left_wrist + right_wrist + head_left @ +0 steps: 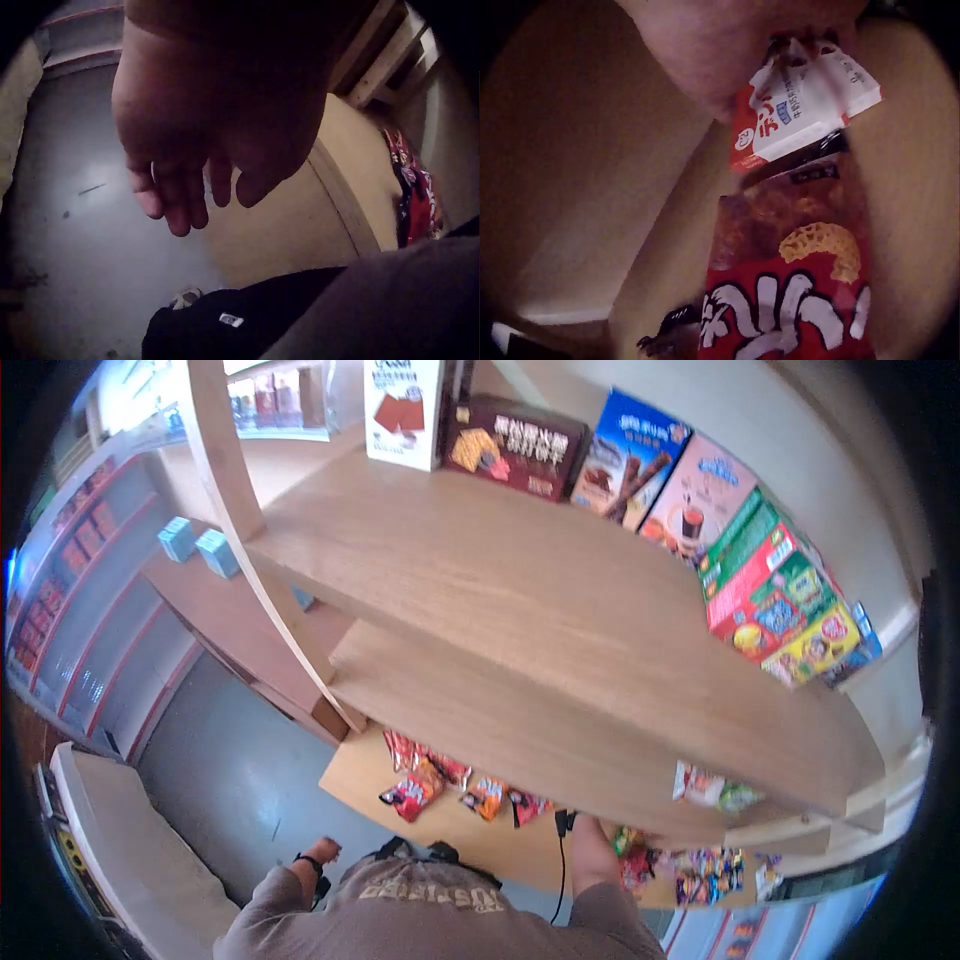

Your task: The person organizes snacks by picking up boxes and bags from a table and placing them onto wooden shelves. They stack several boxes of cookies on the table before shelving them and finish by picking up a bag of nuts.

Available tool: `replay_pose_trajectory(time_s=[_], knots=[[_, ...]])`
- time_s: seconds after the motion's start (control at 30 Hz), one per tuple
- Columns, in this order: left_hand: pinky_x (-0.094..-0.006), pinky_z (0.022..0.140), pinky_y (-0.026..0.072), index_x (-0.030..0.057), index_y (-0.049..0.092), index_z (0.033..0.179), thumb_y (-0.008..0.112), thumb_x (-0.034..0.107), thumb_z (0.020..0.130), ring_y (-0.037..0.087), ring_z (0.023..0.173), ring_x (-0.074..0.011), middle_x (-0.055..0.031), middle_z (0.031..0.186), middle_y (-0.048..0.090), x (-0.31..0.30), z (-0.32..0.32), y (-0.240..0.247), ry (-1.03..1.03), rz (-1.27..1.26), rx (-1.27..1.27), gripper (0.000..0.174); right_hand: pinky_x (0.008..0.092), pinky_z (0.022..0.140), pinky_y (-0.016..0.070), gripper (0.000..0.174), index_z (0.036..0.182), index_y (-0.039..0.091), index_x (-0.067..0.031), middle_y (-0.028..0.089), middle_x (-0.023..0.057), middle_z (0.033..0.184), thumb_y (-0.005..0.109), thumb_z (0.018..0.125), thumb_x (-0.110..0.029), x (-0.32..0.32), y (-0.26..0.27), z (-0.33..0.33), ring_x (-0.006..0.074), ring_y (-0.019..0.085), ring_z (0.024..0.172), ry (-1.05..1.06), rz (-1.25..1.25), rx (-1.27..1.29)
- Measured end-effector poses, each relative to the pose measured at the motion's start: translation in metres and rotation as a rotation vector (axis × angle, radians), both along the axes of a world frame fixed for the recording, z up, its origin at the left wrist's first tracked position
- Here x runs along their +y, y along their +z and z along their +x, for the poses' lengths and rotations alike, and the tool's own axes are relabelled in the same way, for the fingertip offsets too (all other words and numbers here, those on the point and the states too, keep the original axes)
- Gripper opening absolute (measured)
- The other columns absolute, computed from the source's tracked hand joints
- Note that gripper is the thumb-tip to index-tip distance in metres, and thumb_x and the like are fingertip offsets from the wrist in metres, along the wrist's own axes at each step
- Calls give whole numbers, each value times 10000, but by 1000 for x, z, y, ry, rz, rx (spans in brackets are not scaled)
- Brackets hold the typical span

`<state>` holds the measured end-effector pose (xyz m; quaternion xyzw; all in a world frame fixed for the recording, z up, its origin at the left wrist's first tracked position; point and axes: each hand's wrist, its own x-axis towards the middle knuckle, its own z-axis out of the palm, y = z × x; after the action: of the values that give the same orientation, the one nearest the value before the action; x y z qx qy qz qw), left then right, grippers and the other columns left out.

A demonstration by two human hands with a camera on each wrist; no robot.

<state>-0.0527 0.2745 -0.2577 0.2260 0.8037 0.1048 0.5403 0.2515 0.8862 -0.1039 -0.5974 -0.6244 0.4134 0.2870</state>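
Observation:
In the right wrist view my right hand (697, 60) grips a small red-and-white box (802, 105) with printed lettering, its fingers mostly hidden behind it. Just below the box is a red snack bag (787, 277) with bold white characters and a ring-shaped crisp pictured on it. From the head view only the right forearm (592, 855) shows, reaching under the shelf. My left hand (187, 142) hangs loosely beside the body over the floor, fingers relaxed and holding nothing; the head view shows this left hand (325, 850) at lower left.
A wooden upper shelf (480, 580) carries several snack boxes, among them a dark brown biscuit box (515, 445). On the lower board (350, 770) lie several red and orange bags (415, 790), with more packets (710, 875) farther right. A wooden upright (225, 470) stands at left.

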Motion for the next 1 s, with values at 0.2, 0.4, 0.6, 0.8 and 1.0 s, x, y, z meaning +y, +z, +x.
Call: replay_pose_trajectory(time_s=[0.2, 0.4, 0.6, 0.8, 1.0], knots=[[-354, 556, 515, 18, 652, 933, 535, 266, 871, 644, 653, -193, -84, 818, 678, 14, 25, 43, 261, -70, -47, 281, 367, 860, 456, 587, 1302, 363, -15, 525, 167, 1163, 631, 796, -143, -35, -21, 55, 245, 534, 1043, 82, 89, 179], [-350, 627, 525, 4, 641, 998, 576, 306, 850, 651, 725, -199, -95, 855, 682, 61, 33, 58, 330, 70, -70, 343, 364, 893, 436, 603, 1317, 354, -9, 502, 170, 1200, 632, 801, -150, -62, -58, 122, 243, 510, 1083, 69, 118, 265], [-344, 715, 531, 2, 591, 1086, 588, 289, 855, 660, 771, -200, -107, 926, 674, 106, 24, 79, 319, 138, -46, 369, 361, 925, 416, 619, 1332, 345, -3, 480, 172, 1237, 632, 806, -157, -30, -17, 74, 241, 487, 1123, -25, 156, 289], [-353, 757, 520, 23, 591, 1085, 589, 310, 862, 655, 828, -208, -117, 932, 674, 117, 20, 91, 200, 276, -57, 363, 358, 958, 397, 635, 1347, 336, 3, 457, 175, 1274, 633, 811, -164, -26, -7, 37, 238, 464, 1163, -110, 210, 339], [-357, 836, 487, 45, 573, 1115, 544, 343, 886, 627, 935, -241, -123, 1004, 657, 143, 14, 115, -144, 442, -68, 377, 355, 991, 377, 651, 1362, 328, 10, 435, 178, 1310, 633, 816, -171, -64, -50, 89, 236, 441, 1203, -233, 269, 375]])
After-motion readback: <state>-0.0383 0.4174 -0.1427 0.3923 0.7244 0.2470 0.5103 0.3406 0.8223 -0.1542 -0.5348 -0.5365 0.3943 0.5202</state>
